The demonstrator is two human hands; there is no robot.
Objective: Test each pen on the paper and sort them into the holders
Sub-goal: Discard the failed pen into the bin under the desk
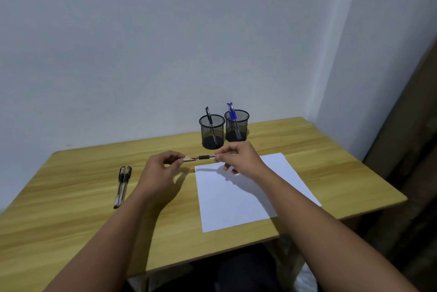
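Note:
My right hand point(238, 158) pinches a black-gripped pen point(205, 157) held level above the far left corner of the white paper point(238, 197). My left hand point(163, 165) pinches the pen's clear cap point(189, 159), which sits just off the tip. Two capped black pens point(122, 185) lie side by side on the table to the left. Behind my hands stand two black mesh holders: the left holder point(212, 133) has one black pen in it, the right holder point(236, 126) has blue-capped pens.
The wooden table point(71, 197) ends near my body and at the right, past the paper. A white wall runs close behind the holders. A dark board leans at the far right.

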